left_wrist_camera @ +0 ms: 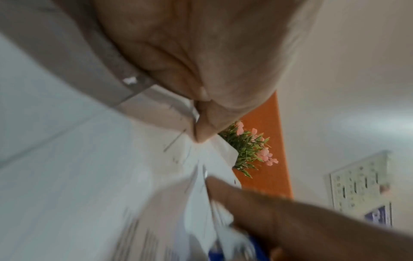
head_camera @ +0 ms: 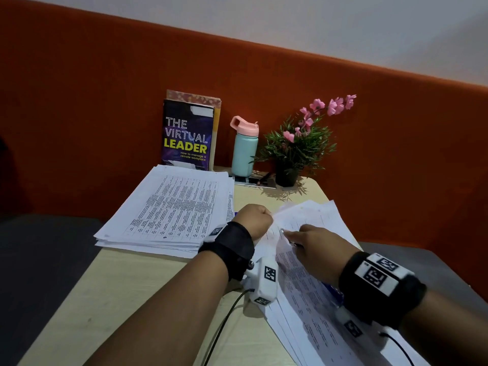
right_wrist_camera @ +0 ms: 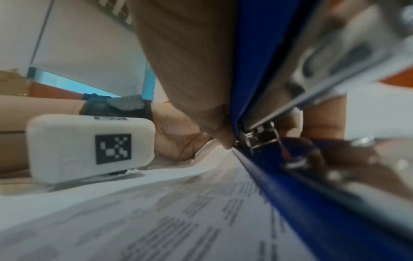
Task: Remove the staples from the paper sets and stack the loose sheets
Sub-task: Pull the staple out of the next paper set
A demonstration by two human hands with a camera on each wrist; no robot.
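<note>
My left hand (head_camera: 254,220) is curled in a fist and pinches the raised corner of a stapled paper set (head_camera: 298,276); the left wrist view shows its fingertips (left_wrist_camera: 201,134) squeezing the crumpled corner (left_wrist_camera: 214,159). My right hand (head_camera: 314,249) grips a blue stapler (right_wrist_camera: 252,70), mostly hidden under the hand in the head view. Its metal tip (head_camera: 282,230) touches the paper just right of the left fist. A stack of loose printed sheets (head_camera: 174,207) lies at the back left of the table.
More printed papers (head_camera: 330,336) lie under the set on the right, overhanging the beige table (head_camera: 132,286). At the back stand a book (head_camera: 188,136), a teal bottle (head_camera: 244,146) and a potted plant (head_camera: 298,146) against an orange partition (head_camera: 105,101). A black cable (head_camera: 224,320) trails from my left wrist.
</note>
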